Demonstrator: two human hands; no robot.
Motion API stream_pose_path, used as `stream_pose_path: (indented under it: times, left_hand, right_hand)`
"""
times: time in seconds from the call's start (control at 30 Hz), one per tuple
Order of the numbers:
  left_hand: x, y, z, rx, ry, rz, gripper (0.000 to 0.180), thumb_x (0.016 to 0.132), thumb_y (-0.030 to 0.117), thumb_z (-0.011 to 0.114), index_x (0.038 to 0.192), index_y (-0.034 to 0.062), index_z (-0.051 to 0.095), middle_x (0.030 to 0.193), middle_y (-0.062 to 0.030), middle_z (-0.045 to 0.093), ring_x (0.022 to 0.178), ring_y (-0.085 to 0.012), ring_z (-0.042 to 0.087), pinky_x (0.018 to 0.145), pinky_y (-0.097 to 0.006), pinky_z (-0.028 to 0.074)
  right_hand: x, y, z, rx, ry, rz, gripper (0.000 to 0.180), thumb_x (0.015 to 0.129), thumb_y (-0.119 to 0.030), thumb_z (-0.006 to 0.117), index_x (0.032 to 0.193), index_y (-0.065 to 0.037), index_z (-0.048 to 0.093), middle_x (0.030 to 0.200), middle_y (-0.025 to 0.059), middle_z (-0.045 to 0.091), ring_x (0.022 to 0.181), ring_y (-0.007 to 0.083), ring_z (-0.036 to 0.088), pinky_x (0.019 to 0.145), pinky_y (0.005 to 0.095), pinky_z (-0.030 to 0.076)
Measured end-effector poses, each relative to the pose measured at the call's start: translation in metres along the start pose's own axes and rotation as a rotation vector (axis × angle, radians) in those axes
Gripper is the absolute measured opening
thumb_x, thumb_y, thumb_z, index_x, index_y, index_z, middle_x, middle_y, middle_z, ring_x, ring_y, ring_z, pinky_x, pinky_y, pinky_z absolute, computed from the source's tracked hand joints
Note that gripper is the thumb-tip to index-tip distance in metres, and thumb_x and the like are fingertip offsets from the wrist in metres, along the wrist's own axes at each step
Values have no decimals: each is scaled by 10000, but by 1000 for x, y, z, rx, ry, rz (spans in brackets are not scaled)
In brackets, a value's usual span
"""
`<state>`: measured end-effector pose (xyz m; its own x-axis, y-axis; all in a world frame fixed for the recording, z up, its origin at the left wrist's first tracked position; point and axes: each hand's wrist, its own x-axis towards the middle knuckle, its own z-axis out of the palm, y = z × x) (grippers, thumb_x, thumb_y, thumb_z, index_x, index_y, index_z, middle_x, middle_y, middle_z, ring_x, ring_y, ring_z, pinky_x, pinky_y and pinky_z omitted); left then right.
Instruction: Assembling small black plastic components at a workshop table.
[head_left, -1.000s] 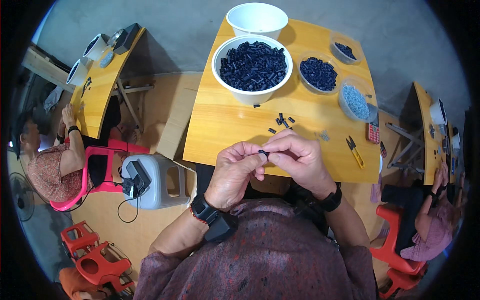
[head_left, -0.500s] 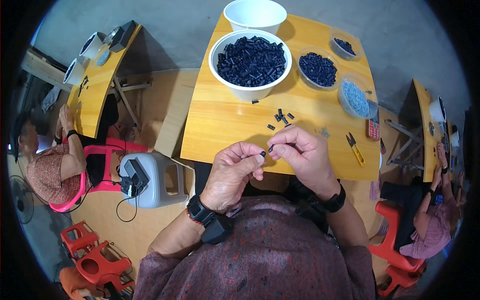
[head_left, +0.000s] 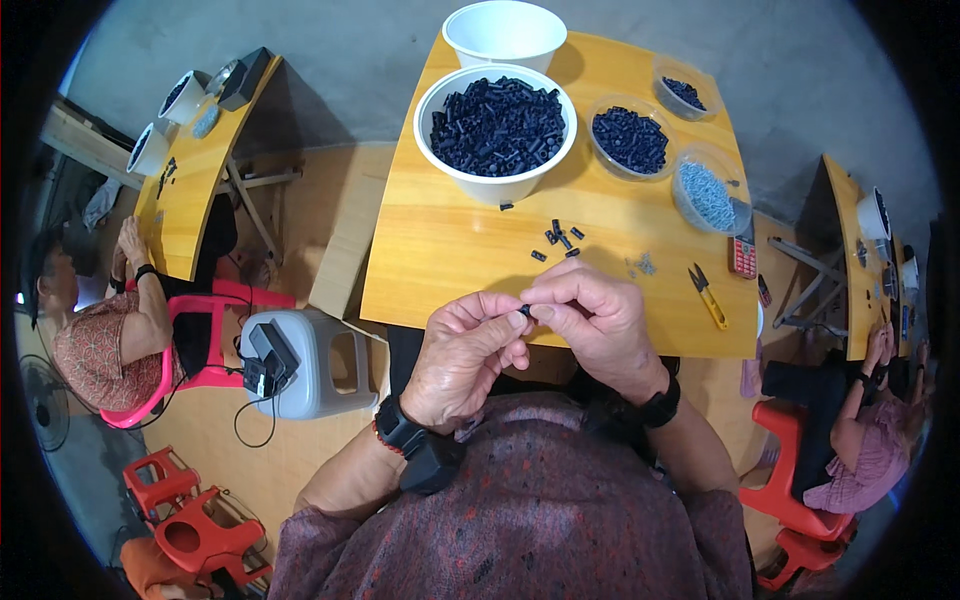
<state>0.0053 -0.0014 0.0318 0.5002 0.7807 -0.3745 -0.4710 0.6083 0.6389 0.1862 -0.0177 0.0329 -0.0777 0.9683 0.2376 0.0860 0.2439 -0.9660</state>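
Observation:
In front of my chest, my left hand (head_left: 470, 345) pinches a small black plastic part (head_left: 526, 311) between thumb and fingertips. My right hand (head_left: 595, 320) is closed too, its thumb and forefinger meeting at that same part. Whatever sits between the right fingertips is mostly covered. Just beyond the hands, several loose black tube-shaped pieces (head_left: 563, 240) lie on the yellow wooden table (head_left: 430, 250). Beside them is a small scatter of tiny metallic bits (head_left: 645, 264). Yellow-handled snips (head_left: 709, 297) rest at the right, points away from me.
A white bucket (head_left: 424, 138) heaped with black pieces stands behind; another white bucket (head_left: 505, 30) is farther back. Clear tubs hold black parts (head_left: 630, 140), more black parts (head_left: 683, 94) and pale blue bits (head_left: 707, 195). A red phone (head_left: 742, 257) lies rightward. People sit at side tables.
My right hand has moved left and slightly down, bringing the small dark piece in its fingertips against the part in my left hand. The left hand stays nearly still.

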Motion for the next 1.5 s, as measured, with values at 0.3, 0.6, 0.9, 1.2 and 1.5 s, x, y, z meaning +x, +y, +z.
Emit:
stream_pose_path:
  times: [0.3, 0.6, 0.9, 1.2, 1.5]
  left_hand:
    - [1, -11, 0, -47, 40, -43, 79, 945, 37, 614, 992, -14, 651, 848, -71, 659, 669, -122, 608, 618, -278, 551]
    - [1, -7, -10, -38, 48, -83, 121, 949, 65, 590, 1000, -18, 661, 847, -66, 660, 675, -138, 612, 621, -282, 525]
    - [-1, -12, -19, -40, 23, -145, 159, 950, 82, 579, 1023, -29, 668, 953, -106, 695, 776, -154, 657, 672, -293, 562]
    - [-9, -7, -21, 18, 58, -160, 128, 950, 56, 571, 921, -23, 667, 860, -95, 692, 714, -170, 655, 689, -317, 572]
    - [-27, 9, 2, 57, 127, -1, 76, 940, 28, 603, 926, -33, 646, 808, -82, 674, 689, -129, 634, 672, -261, 532]
  right_hand:
    - [-9, 12, -3, 19, 4, -20, 129, 877, 28, 665, 993, -16, 698, 952, 68, 649, 865, 121, 636, 738, 251, 533]
    - [-8, 6, 4, 58, -11, 80, 265, 831, 20, 713, 1088, 16, 650, 954, 69, 639, 860, 127, 655, 766, 276, 556]
    - [-12, 3, 14, -280, -53, -54, 280, 770, -26, 764, 1015, 20, 639, 848, 120, 615, 744, 232, 662, 659, 326, 546]
    - [-14, 5, 15, -403, -120, -157, 229, 770, -73, 739, 935, 18, 609, 797, 134, 578, 693, 302, 619, 604, 380, 504]
    - [-7, -23, 18, -495, -165, -282, 237, 753, -78, 729, 927, 2, 591, 795, 141, 552, 674, 322, 599, 604, 402, 495]
